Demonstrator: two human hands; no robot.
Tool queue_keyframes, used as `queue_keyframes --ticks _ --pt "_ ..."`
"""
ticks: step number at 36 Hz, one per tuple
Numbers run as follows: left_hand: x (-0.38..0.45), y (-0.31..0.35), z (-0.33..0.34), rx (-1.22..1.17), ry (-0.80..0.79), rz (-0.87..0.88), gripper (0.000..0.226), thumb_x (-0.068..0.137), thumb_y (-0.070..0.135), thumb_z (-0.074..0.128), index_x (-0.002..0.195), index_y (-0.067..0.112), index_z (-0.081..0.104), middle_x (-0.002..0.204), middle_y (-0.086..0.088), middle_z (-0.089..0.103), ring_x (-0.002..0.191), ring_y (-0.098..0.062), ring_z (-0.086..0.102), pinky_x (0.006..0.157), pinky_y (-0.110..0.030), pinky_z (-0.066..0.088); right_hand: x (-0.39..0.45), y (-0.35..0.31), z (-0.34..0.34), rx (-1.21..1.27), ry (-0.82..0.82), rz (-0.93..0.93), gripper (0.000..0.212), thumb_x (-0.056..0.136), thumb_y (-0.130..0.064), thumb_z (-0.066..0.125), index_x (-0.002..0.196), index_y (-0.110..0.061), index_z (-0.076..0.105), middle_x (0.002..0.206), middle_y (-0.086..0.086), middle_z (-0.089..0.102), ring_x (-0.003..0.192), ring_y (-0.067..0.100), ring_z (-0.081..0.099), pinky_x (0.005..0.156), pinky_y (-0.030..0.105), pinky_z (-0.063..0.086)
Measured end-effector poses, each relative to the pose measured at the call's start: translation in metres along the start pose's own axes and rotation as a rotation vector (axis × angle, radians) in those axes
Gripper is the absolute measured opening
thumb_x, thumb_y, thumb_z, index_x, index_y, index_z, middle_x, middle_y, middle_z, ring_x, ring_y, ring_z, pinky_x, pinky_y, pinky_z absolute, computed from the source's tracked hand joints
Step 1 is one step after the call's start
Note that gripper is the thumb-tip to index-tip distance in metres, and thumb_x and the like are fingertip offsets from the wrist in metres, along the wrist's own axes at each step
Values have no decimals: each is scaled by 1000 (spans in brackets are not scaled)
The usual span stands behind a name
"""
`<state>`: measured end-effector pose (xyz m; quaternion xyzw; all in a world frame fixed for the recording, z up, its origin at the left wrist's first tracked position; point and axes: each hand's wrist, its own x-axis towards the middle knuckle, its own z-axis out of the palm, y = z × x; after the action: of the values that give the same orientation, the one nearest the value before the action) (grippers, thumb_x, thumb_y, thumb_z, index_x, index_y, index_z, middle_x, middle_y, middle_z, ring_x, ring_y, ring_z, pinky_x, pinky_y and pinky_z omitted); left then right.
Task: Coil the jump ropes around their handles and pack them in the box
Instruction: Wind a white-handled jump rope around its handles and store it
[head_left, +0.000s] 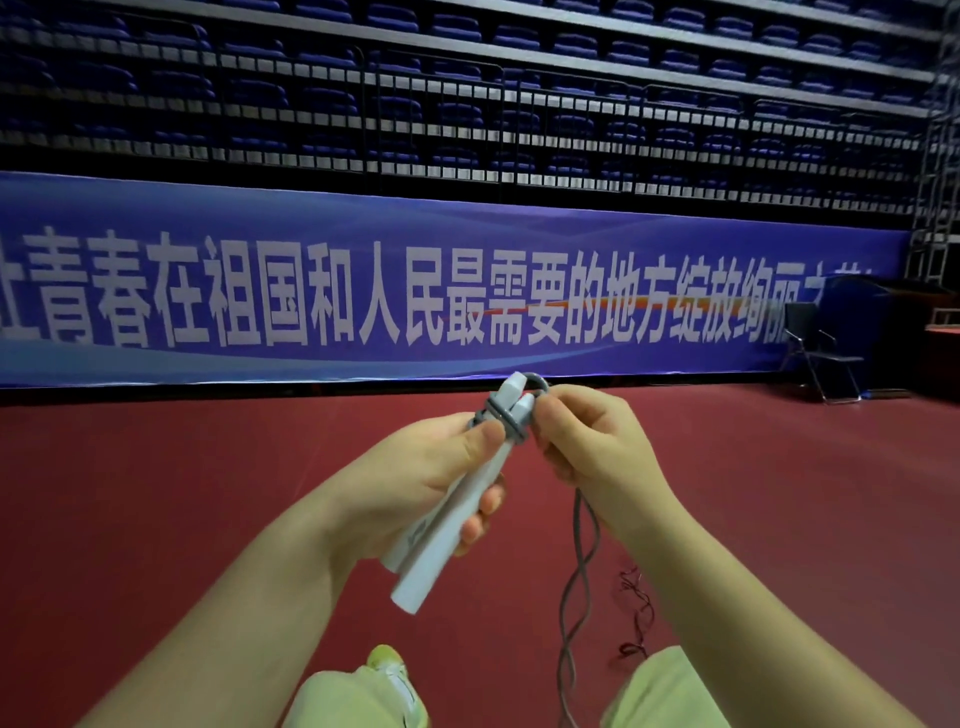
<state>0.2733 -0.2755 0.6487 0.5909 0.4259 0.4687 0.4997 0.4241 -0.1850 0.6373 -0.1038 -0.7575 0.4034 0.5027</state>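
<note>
Two white handles (447, 525) sit gripped in the left hand (415, 483), right hand (592, 447) fingers pinching grey rope (576, 577).

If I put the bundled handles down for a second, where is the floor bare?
Bare red floor lies left of the left hand, up to the banner. More lies right of the right hand, toward the folding chair. Crowded: between the knees, where the grey rope hangs and a dark red cord lies.
</note>
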Motion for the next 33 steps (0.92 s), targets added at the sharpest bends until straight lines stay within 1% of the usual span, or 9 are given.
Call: queue_keyframes --ticks 2,7,15,18,21,23,26,30,33 --pt "1 1 3 15 32 8 64 73 48 57 122 8 50 61 -4 53 45 -14 49 42 -22 44 -2 4 3 -8 22 -8 26 80 -46 57 59 -33 66 51 -11 44 45 3 34 46 15 29" --pt "13 -6 3 316 272 29 17 95 33 55 99 16 56 64 -3 58 52 -15 55 52 -29 48 -4 24 10 -233 25 38 40 91 -48 39 62 -22 45 52 -11 41 50 8 35 54 30 28" --pt "20 -9 0 577 307 32 21 96 33 55 105 15 52 72 -3 61 54 -12 59 56 -28 51 0 34 6 -244 -79 198 40 88 -49 35 55 -28 44 47 -11 35 46 6 28 54 33 22" --pt "19 -8 -4 325 208 17 25 95 33 57 108 12 55 73 -4 59 61 -17 58 62 -34 49 2 34 7 -174 -17 179 39 88 -50 37 57 -26 42 47 -12 36 43 4 29 52 30 21" --pt "12 -10 -9 31 39 -45 45 82 37 65 115 8 54 74 -3 59 60 -15 59 57 -29 51 6 30 10 -124 22 148 40 91 -47 37 58 -26 43 46 -12 39 43 2 31 51 28 23" --pt "7 -14 -8 -159 -43 -68 42 78 31 68 110 9 53 74 -4 58 56 -15 58 55 -31 54 5 27 14 -123 25 138 41 99 -39 37 64 -21 44 45 -13 39 42 2 32 50 24 24" --pt "4 -20 -5 -249 -15 -78 30 85 29 65 102 8 52 73 -6 55 52 -15 57 53 -35 56 3 25 18 -84 15 199 43 104 -31 35 63 -18 44 44 -12 40 42 1 31 47 20 24" --pt "11 -20 -7 17 151 -84 12 92 16 58 99 8 54 71 -4 56 52 -15 55 51 -30 52 3 26 19 -34 -10 337 39 102 -33 36 66 -20 40 47 -13 33 40 4 25 41 19 20" --pt "23 -26 -18 688 372 -27 6 93 20 59 96 16 58 77 -2 61 62 -16 58 65 -36 51 3 30 16 -263 -26 355 37 100 -34 37 66 -20 39 52 -9 31 45 9 25 47 27 21"
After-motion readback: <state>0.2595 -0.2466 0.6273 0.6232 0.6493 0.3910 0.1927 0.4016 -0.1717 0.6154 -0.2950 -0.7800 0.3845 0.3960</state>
